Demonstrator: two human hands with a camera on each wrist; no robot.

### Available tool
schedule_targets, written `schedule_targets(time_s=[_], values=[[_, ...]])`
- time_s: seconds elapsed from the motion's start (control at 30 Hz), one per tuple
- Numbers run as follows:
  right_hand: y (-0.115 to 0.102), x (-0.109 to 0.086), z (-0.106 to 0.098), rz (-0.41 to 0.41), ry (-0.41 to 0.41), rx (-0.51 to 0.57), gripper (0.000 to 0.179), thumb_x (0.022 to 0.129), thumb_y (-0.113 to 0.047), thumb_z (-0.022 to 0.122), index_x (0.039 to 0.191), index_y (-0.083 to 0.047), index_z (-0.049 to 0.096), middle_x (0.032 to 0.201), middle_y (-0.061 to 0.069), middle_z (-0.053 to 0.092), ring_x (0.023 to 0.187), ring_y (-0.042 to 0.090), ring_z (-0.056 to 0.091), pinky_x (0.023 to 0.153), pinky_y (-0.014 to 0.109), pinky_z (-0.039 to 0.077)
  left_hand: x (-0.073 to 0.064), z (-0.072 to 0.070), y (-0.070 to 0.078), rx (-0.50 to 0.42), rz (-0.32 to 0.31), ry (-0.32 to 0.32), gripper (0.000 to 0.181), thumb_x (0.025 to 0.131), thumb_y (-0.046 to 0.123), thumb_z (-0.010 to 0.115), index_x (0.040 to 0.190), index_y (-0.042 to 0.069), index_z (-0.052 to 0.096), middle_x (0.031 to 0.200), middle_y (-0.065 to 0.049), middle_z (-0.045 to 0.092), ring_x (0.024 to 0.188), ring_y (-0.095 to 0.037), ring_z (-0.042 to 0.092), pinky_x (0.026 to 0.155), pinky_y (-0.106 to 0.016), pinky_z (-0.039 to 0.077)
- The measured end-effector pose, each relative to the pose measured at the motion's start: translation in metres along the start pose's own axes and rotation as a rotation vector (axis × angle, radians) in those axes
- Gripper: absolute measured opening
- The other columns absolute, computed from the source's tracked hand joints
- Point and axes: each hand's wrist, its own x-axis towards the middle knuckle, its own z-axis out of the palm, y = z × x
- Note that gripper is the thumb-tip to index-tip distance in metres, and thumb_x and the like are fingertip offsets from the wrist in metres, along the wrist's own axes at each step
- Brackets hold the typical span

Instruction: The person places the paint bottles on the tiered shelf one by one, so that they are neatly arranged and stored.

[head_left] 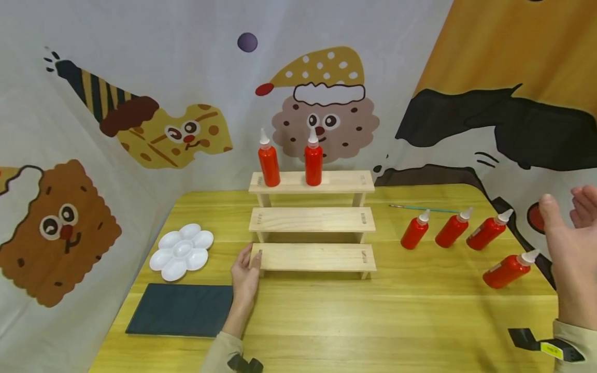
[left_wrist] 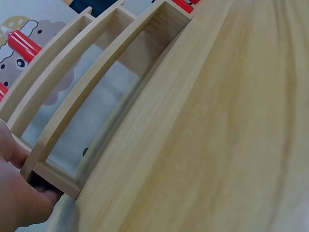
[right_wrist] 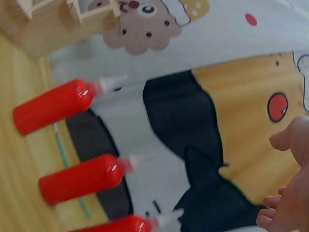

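a three-tiered wooden rack [head_left: 311, 219] stands on the bench [head_left: 396, 321], and its lowest step lies in the grasp of the person's left hand [head_left: 244, 274]. the left fingers [head_left: 242, 257] are clamped on the left end of that step: the thumb lies over the top of the board at its corner, while the others are at the end and, as the left wrist view shows, reach beneath it. the rest of the step runs off to the right of the fingers, and the two higher steps rise behind it.

on the top step two red bottles with white pointed caps stand upright, the left bottle [head_left: 269, 166] near the left end and the right bottle [head_left: 313, 165] about the middle, both well apart from the fingers.

the right hand [head_left: 573, 254] is raised at the right edge of the head view, holding nothing, its thumb spread well apart from the other fingers. nearest to it is a red bottle [head_left: 507, 271] on the bench, not touching the hand; three more red bottles [head_left: 451, 230] stand in a row farther back, between the hand and the rack. behind them lies a thin green brush [head_left: 434, 209].

left of the rack sits a white flower-shaped palette [head_left: 182, 248], with a dark rectangular board [head_left: 179, 311] in front of it, beside the left forearm. a cloth [head_left: 196, 31] printed with cartoon biscuits hangs behind the bench.
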Motion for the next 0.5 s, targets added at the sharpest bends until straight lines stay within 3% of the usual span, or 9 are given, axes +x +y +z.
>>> schedule_targets(time_s=[0.2,0.37,0.5], values=[[0.034,-0.002,-0.004,0.109,0.004,-0.014,0.056,0.105,-0.037,0.052,0.157,-0.032,0.03,0.164,-0.012,0.033,0.153,0.004,0.024,0.124,0.023,0.015,0.0,0.0,0.001,0.003,0.0,0.001,0.044,0.102,0.011,0.059,0.145,0.001,0.052,0.131,-0.028,0.064,0.11,-0.025,0.067,0.077,-0.013,0.05],[0.066,-0.008,-0.001,0.128,-0.023,0.045,0.06,0.103,-0.032,0.056,0.158,-0.028,0.029,0.164,-0.009,0.031,0.153,0.008,0.023,0.126,0.025,0.013,0.0,0.0,0.002,0.007,0.001,-0.008,0.045,0.103,0.012,0.059,0.146,0.001,0.052,0.13,-0.027,0.064,0.11,-0.026,0.066,0.078,-0.013,0.049],[0.087,-0.013,0.007,0.145,-0.046,0.027,0.064,0.102,-0.033,0.058,0.158,-0.026,0.029,0.165,-0.004,0.032,0.154,0.012,0.025,0.126,0.028,0.016,0.0,0.0,0.003,0.005,0.003,-0.012,0.045,0.103,0.012,0.059,0.146,0.001,0.051,0.13,-0.027,0.064,0.11,-0.025,0.066,0.077,-0.014,0.049]])
